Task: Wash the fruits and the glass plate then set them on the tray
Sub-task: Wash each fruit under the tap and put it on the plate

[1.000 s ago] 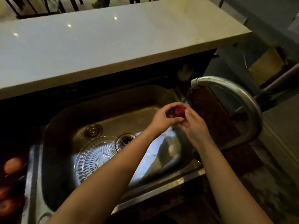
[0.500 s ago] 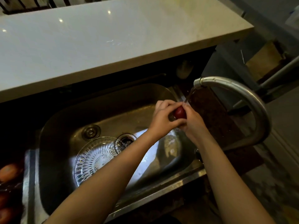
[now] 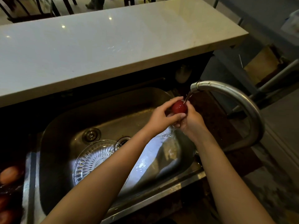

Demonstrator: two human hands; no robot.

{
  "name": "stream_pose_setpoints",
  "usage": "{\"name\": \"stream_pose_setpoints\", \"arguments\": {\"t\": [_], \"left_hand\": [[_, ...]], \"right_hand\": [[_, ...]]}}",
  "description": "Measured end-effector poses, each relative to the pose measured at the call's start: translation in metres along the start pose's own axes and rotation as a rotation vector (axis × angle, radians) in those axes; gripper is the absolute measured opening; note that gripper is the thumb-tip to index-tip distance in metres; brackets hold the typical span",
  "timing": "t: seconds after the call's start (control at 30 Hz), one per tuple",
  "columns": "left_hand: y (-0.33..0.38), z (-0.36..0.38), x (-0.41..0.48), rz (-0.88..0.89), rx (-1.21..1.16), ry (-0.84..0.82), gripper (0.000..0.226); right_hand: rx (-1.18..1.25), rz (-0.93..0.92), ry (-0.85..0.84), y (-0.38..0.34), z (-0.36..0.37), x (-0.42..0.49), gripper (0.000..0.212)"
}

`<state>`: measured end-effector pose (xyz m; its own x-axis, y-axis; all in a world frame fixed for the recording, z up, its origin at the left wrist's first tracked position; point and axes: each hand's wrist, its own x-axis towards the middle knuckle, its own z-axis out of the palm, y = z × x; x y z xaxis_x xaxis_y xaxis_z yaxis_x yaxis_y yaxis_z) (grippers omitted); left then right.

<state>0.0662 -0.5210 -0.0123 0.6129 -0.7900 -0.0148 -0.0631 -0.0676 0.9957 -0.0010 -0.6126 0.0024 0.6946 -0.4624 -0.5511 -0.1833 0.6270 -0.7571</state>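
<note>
A small red fruit [image 3: 179, 107] is held under the running water from the tap [image 3: 226, 92]. My left hand [image 3: 160, 118] cups it from the left and my right hand [image 3: 191, 120] from the right, both over the right part of the steel sink [image 3: 64, 126]. A cut-glass plate [image 3: 93, 159] lies on the sink floor by the drain, partly hidden by my left forearm. More fruits [image 3: 8, 174] rest in the dark at the far left, orange and reddish.
A pale stone counter [image 3: 105, 46] overhangs the back of the sink. The tap's curved spout arches over the right rim. A round sink plug [image 3: 91, 135] sits beside the drain. Chair legs and floor show beyond the counter.
Both hands have turned the red fruit under the stream, so more of it shows between the fingers now. The plate has not moved.
</note>
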Motion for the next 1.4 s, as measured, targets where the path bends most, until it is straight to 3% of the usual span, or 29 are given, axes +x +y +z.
{"name": "stream_pose_setpoints", "arguments": {"t": [0.1, 0.2, 0.27, 0.33, 0.43, 0.57, 0.7, 0.83, 0.97, 1.1, 1.2, 1.27, 1.4], "left_hand": [[0.005, 0.001, -0.002, 0.009, 0.045, 0.024, 0.052], [0.005, 0.000, 0.000, 0.079, 0.450, 0.077, 0.054], [0.005, 0.000, 0.003, 0.142, 0.768, 0.081, 0.055], [0.009, 0.001, 0.007, 0.191, 0.884, 0.083, 0.052], [0.011, -0.001, 0.008, 0.167, 0.718, 0.025, 0.057], [0.010, -0.001, 0.005, 0.089, 0.325, -0.038, 0.060], [0.013, 0.000, 0.004, 0.131, 0.596, -0.044, 0.058], [0.019, 0.003, 0.007, 0.199, 0.756, 0.002, 0.044], [0.018, -0.002, 0.005, 0.113, 0.513, -0.093, 0.060], [0.018, -0.001, -0.005, -0.029, 0.187, -0.127, 0.056], [0.014, 0.005, -0.008, 0.011, 0.299, -0.043, 0.052], [0.010, 0.009, -0.009, 0.018, 0.318, 0.054, 0.050], [0.007, 0.016, -0.010, -0.171, -0.067, 0.182, 0.038]], "right_hand": [[-0.056, 0.059, 0.061, -0.001, 0.003, -0.005, 0.041], [-0.129, 0.028, 0.137, -0.002, 0.001, -0.007, 0.033], [-0.218, -0.037, 0.096, -0.001, -0.001, -0.007, 0.030], [-0.299, -0.091, 0.043, -0.001, 0.000, -0.009, 0.032], [-0.205, -0.016, 0.137, -0.007, 0.003, -0.009, 0.039], [-0.099, 0.070, 0.044, -0.011, 0.006, -0.010, 0.044], [-0.363, -0.018, 0.208, -0.008, 0.006, -0.007, 0.040], [-0.462, -0.122, 0.127, -0.002, 0.000, -0.011, 0.041], [-0.182, -0.041, 0.130, -0.007, -0.003, -0.011, 0.040], [-0.036, -0.033, -0.008, -0.004, -0.006, -0.010, 0.043], [-0.050, -0.131, -0.021, -0.001, -0.010, -0.013, 0.035], [-0.234, -0.301, 0.042, -0.002, -0.012, -0.017, 0.029], [-0.531, -0.501, 0.017, 0.004, -0.015, -0.026, 0.037]]}}
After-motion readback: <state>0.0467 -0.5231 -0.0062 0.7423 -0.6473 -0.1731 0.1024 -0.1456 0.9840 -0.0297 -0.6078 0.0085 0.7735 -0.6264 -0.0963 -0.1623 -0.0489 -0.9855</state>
